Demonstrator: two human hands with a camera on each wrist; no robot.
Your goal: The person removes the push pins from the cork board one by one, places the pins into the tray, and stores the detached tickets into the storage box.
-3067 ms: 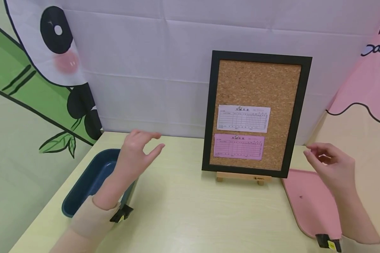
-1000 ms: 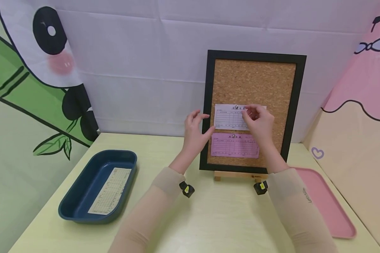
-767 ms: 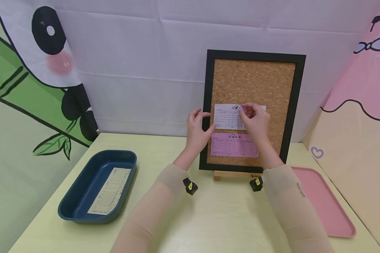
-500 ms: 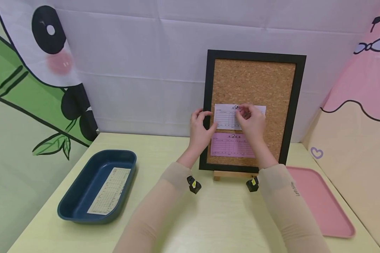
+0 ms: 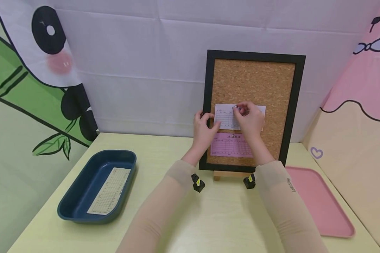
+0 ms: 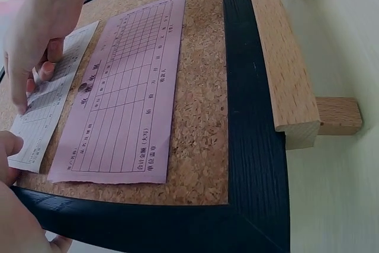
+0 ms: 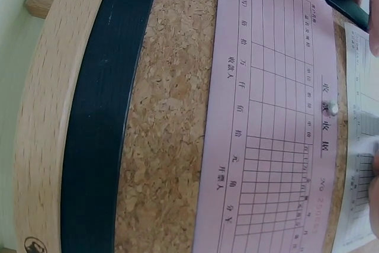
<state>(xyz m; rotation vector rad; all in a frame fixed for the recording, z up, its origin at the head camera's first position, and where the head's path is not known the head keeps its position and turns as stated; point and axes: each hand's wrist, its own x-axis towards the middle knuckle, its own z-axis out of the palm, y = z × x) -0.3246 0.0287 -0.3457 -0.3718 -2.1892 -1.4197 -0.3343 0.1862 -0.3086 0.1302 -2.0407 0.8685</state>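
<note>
A black-framed corkboard (image 5: 253,82) stands upright with a white receipt slip (image 5: 223,118) pinned above a pink receipt slip (image 5: 228,147). My left hand (image 5: 203,133) grips the board's left edge; its thumb is in front, at the white slip's left side, and some fingers pass behind the frame. My right hand (image 5: 251,121) covers much of the white slip, thumb and index finger pinched at its pushpin (image 5: 235,106). Another pushpin (image 7: 333,109) holds the pink slip, close up in the right wrist view. In the left wrist view, the fingers hide the white slip's pin.
A wooden easel (image 6: 284,57) supports the board on the pale table (image 5: 215,218). To the left sits a deep blue tray (image 5: 66,196) with a printed paper slip (image 5: 109,191) inside. A flat pink tray (image 5: 329,207) lies to the right, partly behind the right sleeve.
Both hands have come from the sides to the board. Lately the right hand has slid left to the white slip's pin, and the left hand has moved right onto the frame's edge.
</note>
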